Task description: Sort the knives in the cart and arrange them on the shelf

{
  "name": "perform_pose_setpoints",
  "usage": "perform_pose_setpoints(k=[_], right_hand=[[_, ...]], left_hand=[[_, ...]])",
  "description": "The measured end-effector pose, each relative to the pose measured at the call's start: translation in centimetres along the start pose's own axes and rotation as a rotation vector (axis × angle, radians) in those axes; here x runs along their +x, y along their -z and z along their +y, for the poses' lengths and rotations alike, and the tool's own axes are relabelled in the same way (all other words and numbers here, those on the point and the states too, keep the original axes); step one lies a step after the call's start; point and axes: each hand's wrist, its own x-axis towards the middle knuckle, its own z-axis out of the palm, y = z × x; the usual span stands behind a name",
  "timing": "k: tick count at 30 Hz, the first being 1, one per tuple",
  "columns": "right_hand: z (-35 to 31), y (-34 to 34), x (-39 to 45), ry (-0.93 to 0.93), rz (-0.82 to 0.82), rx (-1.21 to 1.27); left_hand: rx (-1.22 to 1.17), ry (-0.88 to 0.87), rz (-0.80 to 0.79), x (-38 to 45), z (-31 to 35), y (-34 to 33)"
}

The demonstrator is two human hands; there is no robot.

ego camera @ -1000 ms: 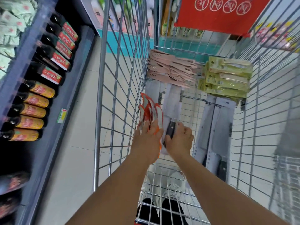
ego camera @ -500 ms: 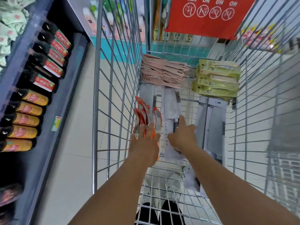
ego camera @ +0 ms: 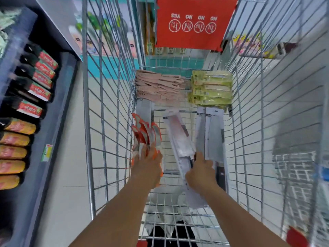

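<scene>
wire cart (ego camera: 106,107) is standing in a shop aisle, bottles (ego camera: 26,97) lying on the shelf (ego camera: 58,122) to its left. right hand (ego camera: 201,172) is gripping a white-packed knife (ego camera: 179,139), its far end tilting up off the cart floor. left hand (ego camera: 148,165), just beside, is clutching a fan of orange packs (ego camera: 146,134). grey packs (ego camera: 211,132) are lying right of the grip, pink packs (ego camera: 156,86) and green packs (ego camera: 211,90) stacked beyond.

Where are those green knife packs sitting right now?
The green knife packs are stacked at the far right end of the wire cart, beside the pink packs and just beyond the grey boxed cleavers.
</scene>
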Motion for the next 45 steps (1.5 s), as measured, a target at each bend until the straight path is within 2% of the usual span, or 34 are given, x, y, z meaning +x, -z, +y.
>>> perform_pose_setpoints(k=[3, 7, 10, 15, 18, 26, 33, 36, 39, 45], right_hand=[[1.3, 0.5, -0.6, -0.01, 0.048, 0.141], [1.4, 0.9, -0.3, 0.045, 0.056, -0.024], [1.3, -0.1, 0.4, 0.093, -0.042, -0.141], [1.0, -3.3, 1.9, 0.106, -0.078, -0.134], [0.7, -4.6, 2.5, 0.115, -0.03, -0.157], [0.4, -4.4, 3.1, 0.035, -0.03, -0.14], [1.9, -2.3, 1.6, 0.063, -0.041, -0.091], [3.2, -0.6, 0.9, 0.035, -0.041, -0.068], [4.5, 0.8, 0.6, -0.014, 0.028, -0.091], [5.6, 2.6, 0.8, -0.205, 0.084, -0.126]], left_hand=[[0.005, -0.016, -0.014, -0.2, 0.3, -0.1], [-0.053, -0.008, -0.069, -0.2, 0.6, -0.3], [-0.086, -0.008, -0.093, -0.3, 0.8, -0.4], [-0.087, -0.038, -0.114, -0.7, 0.6, -0.2], [-0.069, -0.056, -0.118, -0.6, 0.3, -0.6], [-0.081, -0.044, -0.116, -0.4, 0.4, -0.8], [-0.083, -0.042, -0.098, -0.8, 1.4, -0.3], [-0.082, -0.043, -0.113, -0.8, 1.7, 0.0], [-0.045, -0.045, -0.119, -0.9, 1.9, 0.3], [-0.032, -0.046, -0.133, -0.8, 2.1, 0.8]])
